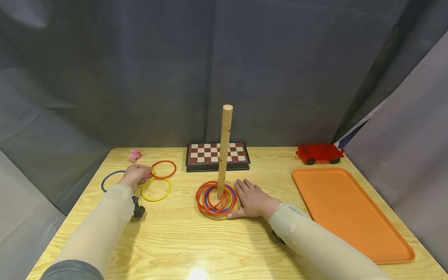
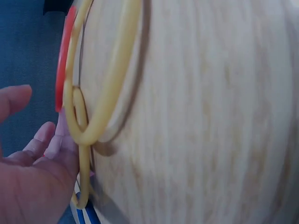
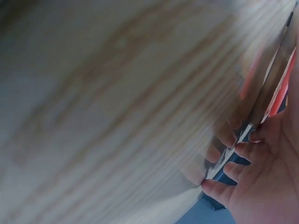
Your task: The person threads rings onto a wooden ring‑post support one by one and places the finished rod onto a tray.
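Observation:
On the left of the table, my left hand (image 1: 137, 175) reaches over a loose group of rings. Its fingertips are right at the near edge of a red ring (image 1: 164, 177); the left wrist view shows the thumb apart from the fingers. Two yellow rings (image 2: 110, 88) overlap beside it, and a blue ring (image 1: 105, 180) lies partly hidden behind the hand. My right hand (image 1: 254, 200) rests on the table with straight fingers, its thumb at the edge of a pile of red, blue and yellow rings (image 1: 200, 202). The pile surrounds the foot of an upright wooden peg (image 1: 224, 151).
A folded checkered board (image 1: 203, 153) lies behind the peg. To the right are an orange tray (image 1: 346, 210) and, farther back, a red toy wagon (image 1: 320, 153). A small pink toy (image 1: 135, 155) sits at the far left, and grey curtains border the table.

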`<state>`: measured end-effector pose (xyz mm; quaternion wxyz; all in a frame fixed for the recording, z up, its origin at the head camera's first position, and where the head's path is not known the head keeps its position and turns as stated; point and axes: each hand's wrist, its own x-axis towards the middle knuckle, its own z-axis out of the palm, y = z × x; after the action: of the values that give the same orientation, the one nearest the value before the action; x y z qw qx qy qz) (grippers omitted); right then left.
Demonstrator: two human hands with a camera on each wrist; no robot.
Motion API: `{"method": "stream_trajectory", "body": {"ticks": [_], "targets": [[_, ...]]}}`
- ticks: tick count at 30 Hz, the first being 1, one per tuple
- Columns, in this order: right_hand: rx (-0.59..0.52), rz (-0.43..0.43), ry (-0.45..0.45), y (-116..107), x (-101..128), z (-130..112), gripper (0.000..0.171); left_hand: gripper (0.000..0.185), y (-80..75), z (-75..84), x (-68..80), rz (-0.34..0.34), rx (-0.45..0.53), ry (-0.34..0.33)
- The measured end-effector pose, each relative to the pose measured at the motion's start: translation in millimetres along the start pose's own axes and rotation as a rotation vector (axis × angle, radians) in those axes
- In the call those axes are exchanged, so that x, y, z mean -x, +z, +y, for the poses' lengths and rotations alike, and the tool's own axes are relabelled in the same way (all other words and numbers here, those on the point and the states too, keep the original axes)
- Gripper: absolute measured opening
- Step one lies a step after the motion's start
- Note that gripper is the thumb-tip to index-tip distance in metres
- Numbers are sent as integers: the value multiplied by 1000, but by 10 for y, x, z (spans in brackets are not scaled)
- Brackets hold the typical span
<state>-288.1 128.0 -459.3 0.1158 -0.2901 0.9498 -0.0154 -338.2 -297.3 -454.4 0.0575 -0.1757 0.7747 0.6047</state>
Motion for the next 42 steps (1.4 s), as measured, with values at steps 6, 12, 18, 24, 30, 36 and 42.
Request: {"method": "stream_trajectory", "body": {"ticks": [6,12,18,24,30,36,42], "targets": [[-3,-7,5,-6,3,0,117,40,-3,-38,-53,14,-35,18],[-14,-6,1,-15,17,-9,117,26,1,-54,-90,43,-7,3],[-11,0,5,-14,27,-6,117,24,49,-44,-104,92,-7,8],[-13,2,5,-12,27,-9,117,24,57,-13,-106,126,-6,22],[-3,12,4,-3,7,9,118,42,-3,54,3,110,64,74],[-14,13,-1,-4,-1,13,117,52,-66,169,162,52,133,187],[-19,12,0,-5,-7,1,117,55,-53,503,335,-76,220,306]]}}
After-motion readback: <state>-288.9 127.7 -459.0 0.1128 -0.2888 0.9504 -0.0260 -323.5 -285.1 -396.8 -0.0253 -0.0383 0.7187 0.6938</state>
